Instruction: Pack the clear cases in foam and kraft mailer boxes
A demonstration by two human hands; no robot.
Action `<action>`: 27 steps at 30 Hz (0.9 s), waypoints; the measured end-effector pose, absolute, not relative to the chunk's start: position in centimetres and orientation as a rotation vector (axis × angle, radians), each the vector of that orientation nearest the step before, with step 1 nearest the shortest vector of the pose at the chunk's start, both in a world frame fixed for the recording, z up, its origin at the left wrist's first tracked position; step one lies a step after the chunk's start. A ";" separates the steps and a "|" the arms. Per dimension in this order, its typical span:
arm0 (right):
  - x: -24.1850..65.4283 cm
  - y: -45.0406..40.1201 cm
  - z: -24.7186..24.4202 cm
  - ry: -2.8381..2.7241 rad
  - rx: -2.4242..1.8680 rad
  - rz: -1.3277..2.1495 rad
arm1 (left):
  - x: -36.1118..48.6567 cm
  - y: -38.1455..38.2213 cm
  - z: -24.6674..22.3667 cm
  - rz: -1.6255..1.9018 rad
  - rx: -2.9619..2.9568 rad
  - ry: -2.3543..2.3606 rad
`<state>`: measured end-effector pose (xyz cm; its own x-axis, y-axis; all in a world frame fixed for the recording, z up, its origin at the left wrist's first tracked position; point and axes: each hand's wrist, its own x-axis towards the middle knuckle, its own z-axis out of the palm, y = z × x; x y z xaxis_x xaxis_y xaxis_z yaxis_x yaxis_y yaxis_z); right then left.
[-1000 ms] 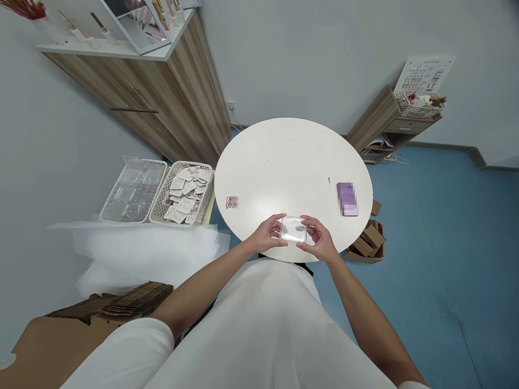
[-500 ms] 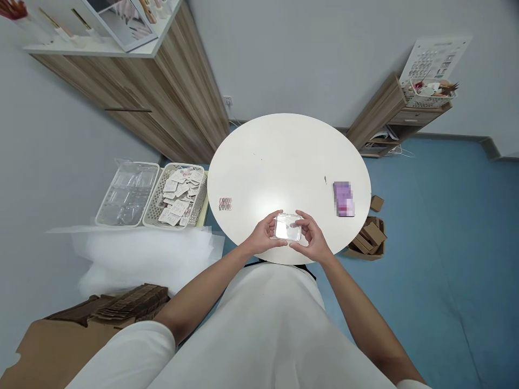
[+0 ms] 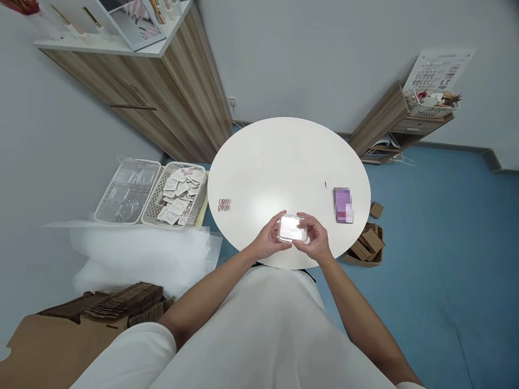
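Note:
Between my two hands is a small clear plastic box [image 3: 292,229], rectangular with rounded corners and bright with reflected light. My left hand [image 3: 268,239] grips its left side, thumb at the near edge and fingers at the far edge. On the right side, my right hand [image 3: 317,239] holds it likewise, with a fingertip over the top near its right end. The box is above the near edge of the white round table [image 3: 284,151]. Left on the table lies a small set of pinkish press-on nails [image 3: 224,205]. A purple, pixelated packet [image 3: 343,204] lies at the right.
Left of the table stand a white basket [image 3: 198,197] of printed cards and another basket [image 3: 117,222] of clear plastic boxes. White packing sheets [image 3: 146,248] and a cardboard box [image 3: 60,346] are nearer me. A carton [image 3: 365,263] of cardboard pieces sits on the floor at right.
Both hands and the clear box have shifted slightly right in view. The box's outline shows more plainly between my fingers. The camera view has tilted a little.

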<state>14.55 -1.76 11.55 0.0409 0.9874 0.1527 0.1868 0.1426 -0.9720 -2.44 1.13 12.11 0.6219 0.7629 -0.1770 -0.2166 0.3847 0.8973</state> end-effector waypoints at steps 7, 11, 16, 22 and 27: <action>14.9 -2.1 10.8 -1.367 -1.336 0.988 | -3.7 1.8 10.8 0.622 0.935 0.789; 15.2 -1.7 10.3 -1.202 -1.439 1.087 | -4.0 1.2 9.6 0.575 1.007 0.870; 15.1 -1.0 9.6 -0.895 -1.551 1.221 | -4.1 0.3 8.5 0.533 1.051 0.887; 14.4 -1.8 8.7 -0.722 -1.579 1.387 | -4.3 0.0 7.0 0.556 1.014 0.893; 13.1 -3.9 7.3 -0.650 -1.638 1.324 | -4.9 -0.1 5.3 0.583 0.920 0.947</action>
<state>13.13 -3.91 7.34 0.2875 0.8328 -0.4730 -0.1352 -0.4536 -0.8809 -4.93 -0.13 5.31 0.4816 0.7655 -0.4266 -0.0353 0.5033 0.8634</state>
